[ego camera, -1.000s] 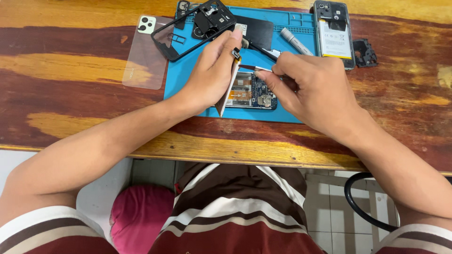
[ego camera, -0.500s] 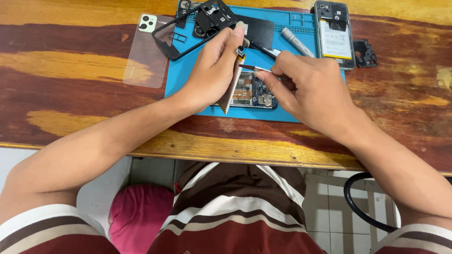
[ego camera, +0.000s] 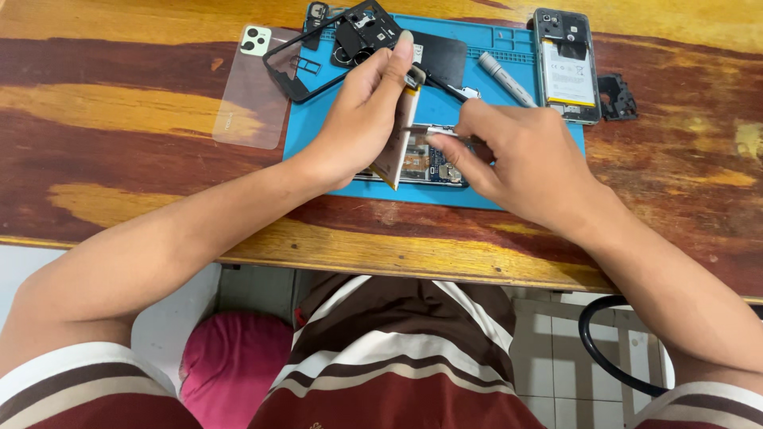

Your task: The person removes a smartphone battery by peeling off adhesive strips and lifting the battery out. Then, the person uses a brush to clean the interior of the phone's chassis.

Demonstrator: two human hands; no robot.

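An opened phone body (ego camera: 429, 165) lies on a blue work mat (ego camera: 509, 95) on the wooden table. My left hand (ego camera: 362, 119) holds its flat battery (ego camera: 397, 143) tilted up on edge, out of the phone. My right hand (ego camera: 517, 155) pinches thin metal tweezers (ego camera: 425, 131) whose tips point at the lifted battery's inner side. The phone's lower part is hidden under both hands.
A clear back cover with a camera cutout (ego camera: 250, 87) lies left of the mat. A black phone frame (ego camera: 334, 44), a grey pen-like tool (ego camera: 507, 78), a second opened phone (ego camera: 566, 63) and a small black part (ego camera: 617, 97) sit along the far side. A black cable loop (ego camera: 604, 357) hangs below the table edge.
My left hand has tilted the battery up steeper from the phone. The right hand has shifted its tweezers slightly in toward the battery.
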